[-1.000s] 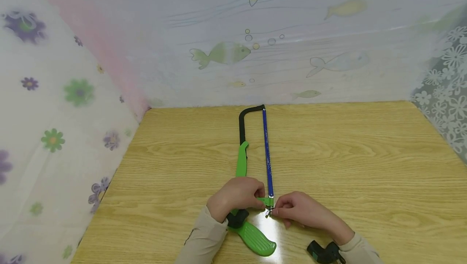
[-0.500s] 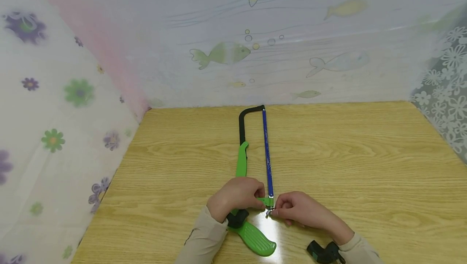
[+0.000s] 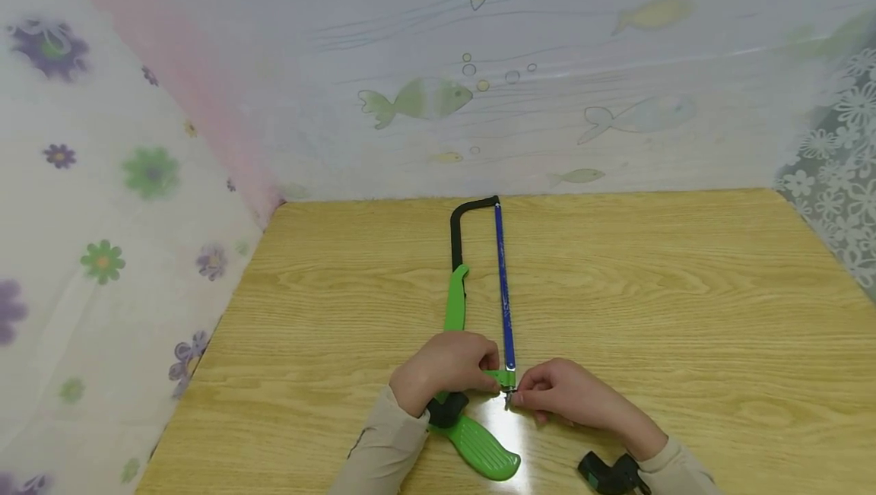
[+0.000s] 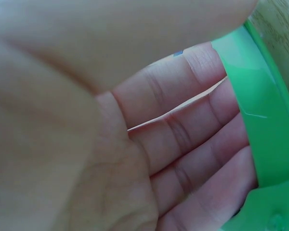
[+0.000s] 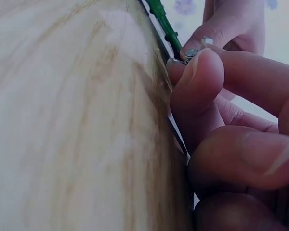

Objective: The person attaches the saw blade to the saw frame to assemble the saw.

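A hacksaw lies on the table, its green handle (image 3: pixel 486 449) toward me and its black frame (image 3: pixel 455 240) reaching to the back. The blue blade (image 3: pixel 505 290) runs along its right side. My left hand (image 3: pixel 448 362) grips the green part near the blade's near end; in the left wrist view the fingers curl against that green frame (image 4: pixel 262 110). With thumb and forefinger, my right hand (image 3: pixel 571 392) pinches the small metal wing nut (image 3: pixel 509 399) below the blade end. Silvery metal of the wing nut (image 5: pixel 191 54) shows past the fingertips in the right wrist view.
The wooden table (image 3: pixel 684 274) extends on both sides of the saw. A fish-patterned sheet (image 3: pixel 411 153) hangs behind its back edge, and a flowered sheet (image 3: pixel 103 206) stands along the left. Black wrist-worn devices sit at the left wrist (image 3: pixel 448 409) and right wrist (image 3: pixel 609 474).
The wing nut has turned, its wings now standing more in line with the blade. Both hands and the hacksaw keep nearly the same places; the head view has shifted very slightly.
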The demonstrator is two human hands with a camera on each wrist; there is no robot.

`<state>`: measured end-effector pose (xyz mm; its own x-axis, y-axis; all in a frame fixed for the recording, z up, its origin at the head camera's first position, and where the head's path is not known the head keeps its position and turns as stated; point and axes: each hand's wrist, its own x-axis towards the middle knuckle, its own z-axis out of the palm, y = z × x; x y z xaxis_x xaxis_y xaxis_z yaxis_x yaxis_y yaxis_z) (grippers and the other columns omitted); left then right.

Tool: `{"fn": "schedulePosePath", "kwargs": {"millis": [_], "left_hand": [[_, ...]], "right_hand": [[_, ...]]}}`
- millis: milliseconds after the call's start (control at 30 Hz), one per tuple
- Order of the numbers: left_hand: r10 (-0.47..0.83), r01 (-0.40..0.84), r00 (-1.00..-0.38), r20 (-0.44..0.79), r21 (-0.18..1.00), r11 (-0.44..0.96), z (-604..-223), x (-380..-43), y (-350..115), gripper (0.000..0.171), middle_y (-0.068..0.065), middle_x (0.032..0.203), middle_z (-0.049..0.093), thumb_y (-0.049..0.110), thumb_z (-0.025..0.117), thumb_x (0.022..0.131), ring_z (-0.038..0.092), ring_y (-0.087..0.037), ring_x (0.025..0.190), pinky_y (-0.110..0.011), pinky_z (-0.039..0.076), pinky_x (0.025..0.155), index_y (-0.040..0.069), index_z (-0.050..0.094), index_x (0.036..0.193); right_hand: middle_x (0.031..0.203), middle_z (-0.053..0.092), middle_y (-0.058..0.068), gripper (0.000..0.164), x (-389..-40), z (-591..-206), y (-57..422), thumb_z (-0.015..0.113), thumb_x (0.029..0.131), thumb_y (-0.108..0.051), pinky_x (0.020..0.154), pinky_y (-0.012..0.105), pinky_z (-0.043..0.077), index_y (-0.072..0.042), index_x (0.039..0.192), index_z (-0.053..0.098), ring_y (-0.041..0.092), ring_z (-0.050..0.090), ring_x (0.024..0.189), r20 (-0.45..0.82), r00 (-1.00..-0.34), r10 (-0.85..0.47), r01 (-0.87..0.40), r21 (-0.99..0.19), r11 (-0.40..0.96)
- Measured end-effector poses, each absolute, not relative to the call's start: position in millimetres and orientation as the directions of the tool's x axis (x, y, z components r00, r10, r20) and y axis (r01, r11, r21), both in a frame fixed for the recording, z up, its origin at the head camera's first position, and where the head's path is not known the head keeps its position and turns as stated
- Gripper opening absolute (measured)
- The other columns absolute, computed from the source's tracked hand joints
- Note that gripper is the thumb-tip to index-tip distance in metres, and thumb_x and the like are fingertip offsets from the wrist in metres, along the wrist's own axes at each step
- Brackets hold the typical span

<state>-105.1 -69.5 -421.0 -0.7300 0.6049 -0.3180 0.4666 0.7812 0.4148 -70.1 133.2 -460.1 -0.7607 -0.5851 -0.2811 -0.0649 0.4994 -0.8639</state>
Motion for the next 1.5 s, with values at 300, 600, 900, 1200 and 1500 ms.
{"fn": "schedulePosePath", "kwargs": {"millis": [300,600,900,1200,1500], "left_hand": [[0.597,0.455,-0.732,-0.328,0.418,0.787,-420.2,-102.9,-68.0,0.017,0.014,0.068,0.050,0.033,0.071,0.072,0.044,-0.003,0.059,-0.020,0.037,0.053,0.024,0.057,0.074],[0.596,0.455,-0.736,-0.321,0.419,0.786,-420.9,-102.6,-67.8,0.017,0.014,0.068,0.050,0.033,0.072,0.071,0.045,-0.003,0.059,-0.021,0.037,0.053,0.024,0.057,0.075],[0.593,0.453,-0.738,-0.323,0.415,0.789,-420.6,-101.3,-68.6,0.017,0.015,0.067,0.050,0.033,0.071,0.071,0.045,-0.003,0.059,-0.020,0.037,0.053,0.025,0.057,0.074],[0.600,0.461,-0.735,-0.314,0.417,0.783,-419.7,-103.2,-69.2,0.017,0.014,0.068,0.049,0.033,0.071,0.071,0.044,-0.003,0.059,-0.020,0.036,0.052,0.024,0.058,0.074],[0.596,0.469,-0.740,-0.311,0.396,0.789,-419.7,-103.2,-68.2,0.016,0.015,0.067,0.049,0.033,0.071,0.071,0.044,-0.003,0.059,-0.020,0.036,0.053,0.025,0.057,0.073]], "right_hand": [[0.052,0.054,-0.004,0.027,-68.5,-458.2,134.1,0.058,0.082,-0.045,0.035,0.023,0.025,-0.021,0.073,0.067,0.005,0.030,0.037,-0.281,-0.748,-0.602,-0.067,-0.869,0.490],[0.048,0.045,-0.010,0.024,-68.9,-459.9,133.4,0.057,0.081,-0.048,0.044,0.021,0.032,-0.026,0.075,0.067,0.003,0.037,0.042,-0.262,-0.770,-0.582,-0.118,-0.838,0.533],[0.050,0.045,-0.010,0.026,-66.2,-458.0,131.7,0.056,0.082,-0.049,0.046,0.022,0.033,-0.027,0.073,0.066,0.003,0.039,0.044,-0.263,-0.781,-0.566,-0.130,-0.819,0.559],[0.047,0.041,-0.010,0.030,-68.6,-456.9,130.9,0.053,0.083,-0.050,0.046,0.022,0.033,-0.025,0.070,0.063,0.003,0.037,0.042,-0.265,-0.774,-0.575,-0.136,-0.818,0.559],[0.049,0.047,-0.010,0.030,-67.1,-454.7,129.2,0.054,0.083,-0.050,0.047,0.022,0.035,-0.025,0.070,0.064,0.004,0.043,0.045,-0.273,-0.778,-0.565,-0.129,-0.811,0.570]]}}
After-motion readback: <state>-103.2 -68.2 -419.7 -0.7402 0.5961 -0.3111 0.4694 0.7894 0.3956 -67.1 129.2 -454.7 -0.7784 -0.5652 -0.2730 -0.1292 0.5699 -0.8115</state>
